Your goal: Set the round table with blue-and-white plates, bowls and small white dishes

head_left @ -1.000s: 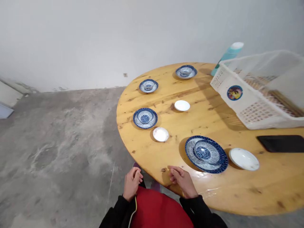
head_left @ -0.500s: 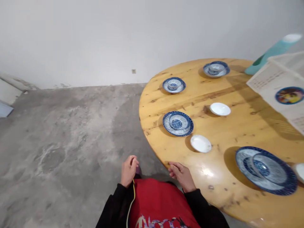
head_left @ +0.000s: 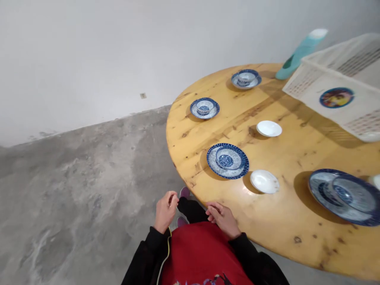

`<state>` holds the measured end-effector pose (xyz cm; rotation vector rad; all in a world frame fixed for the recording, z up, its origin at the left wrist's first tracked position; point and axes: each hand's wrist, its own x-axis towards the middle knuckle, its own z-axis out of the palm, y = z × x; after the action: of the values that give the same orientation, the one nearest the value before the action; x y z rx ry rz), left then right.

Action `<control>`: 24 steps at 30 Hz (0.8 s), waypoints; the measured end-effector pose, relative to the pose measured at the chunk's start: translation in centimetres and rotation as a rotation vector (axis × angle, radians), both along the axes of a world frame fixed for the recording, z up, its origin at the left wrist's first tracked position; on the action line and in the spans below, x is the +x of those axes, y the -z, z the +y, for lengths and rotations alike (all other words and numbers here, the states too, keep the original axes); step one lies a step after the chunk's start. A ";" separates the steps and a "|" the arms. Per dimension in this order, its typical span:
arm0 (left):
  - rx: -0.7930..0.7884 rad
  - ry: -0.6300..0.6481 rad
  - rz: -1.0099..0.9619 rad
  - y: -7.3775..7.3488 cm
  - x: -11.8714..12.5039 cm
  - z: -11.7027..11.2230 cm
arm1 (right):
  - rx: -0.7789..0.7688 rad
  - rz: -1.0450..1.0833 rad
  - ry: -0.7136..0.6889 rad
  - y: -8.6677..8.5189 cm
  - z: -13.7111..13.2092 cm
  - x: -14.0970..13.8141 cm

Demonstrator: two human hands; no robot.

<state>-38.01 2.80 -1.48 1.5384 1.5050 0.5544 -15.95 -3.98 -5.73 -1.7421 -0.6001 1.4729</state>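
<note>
My left hand (head_left: 165,210) hangs in front of my red top, off the table, fingers curled loosely with nothing in them. My right hand (head_left: 223,218) sits at the near edge of the round wooden table (head_left: 297,221), fingers curled and empty. The nearest dish is a blue patterned plate with a bowl on it (head_left: 227,160), and a small white saucer (head_left: 264,181) lies beside it. A larger blue plate with a bowl (head_left: 344,196) lies at the right.
Two more blue plate-and-bowl sets (head_left: 204,108) (head_left: 246,78) stand along the far rim, with another white saucer (head_left: 268,128) mid-table. A white plastic basket (head_left: 335,95) and a teal bottle (head_left: 299,51) are at the back right. Bare concrete floor (head_left: 83,182) lies left.
The view has swung left and tilted, so the table and dishes shifted right. Both hands stayed low by my body; the right hand slid left along the table's edge.
</note>
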 end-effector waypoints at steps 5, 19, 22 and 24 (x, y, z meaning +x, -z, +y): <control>0.005 0.170 0.057 -0.6 1.5 6.9 | 0.036 -0.002 -0.013 0.4 4.9 -1.3; -0.150 0.319 -0.079 0.5 6.9 23.5 | 0.159 0.031 0.101 -1.2 16.6 -2.6; -0.235 0.210 -0.218 1.2 8.5 27.6 | 0.181 0.005 0.144 -1.9 18.2 -2.7; -0.269 0.130 -0.291 1.5 9.9 30.9 | 0.168 0.001 0.191 -2.2 19.0 -2.7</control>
<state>-28.09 33.72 -3.02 1.2759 1.1946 0.4572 -18.62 15.02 -3.50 -1.6212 -0.5252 1.2547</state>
